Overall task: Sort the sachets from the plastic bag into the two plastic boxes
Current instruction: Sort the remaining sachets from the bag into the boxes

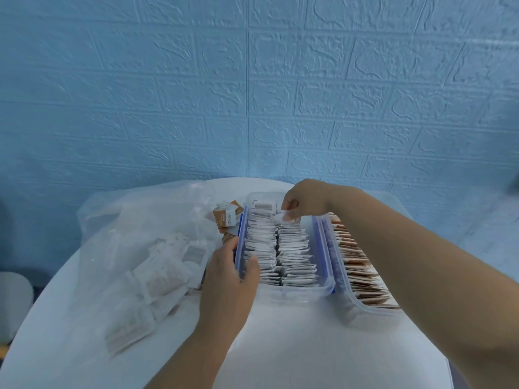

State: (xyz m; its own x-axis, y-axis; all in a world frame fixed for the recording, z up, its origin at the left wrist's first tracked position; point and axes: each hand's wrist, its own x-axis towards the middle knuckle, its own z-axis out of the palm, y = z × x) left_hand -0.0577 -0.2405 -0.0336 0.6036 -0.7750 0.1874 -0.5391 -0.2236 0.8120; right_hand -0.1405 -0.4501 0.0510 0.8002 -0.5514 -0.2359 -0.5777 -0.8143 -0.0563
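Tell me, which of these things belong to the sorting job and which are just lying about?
Job: clear plastic bag of sachets; loose brown and white sachets; clear blue-clipped box of white sachets, gripped by the left hand; clear box of brown sachets; white sachet pinched by the right hand.
Lying about: white round table; blue brick-patterned wall; grey object at the left edge.

I count two boxes: white-sachet box at twelve o'clock, brown-sachet box at three; one plastic bag at nine; sachets beyond counting.
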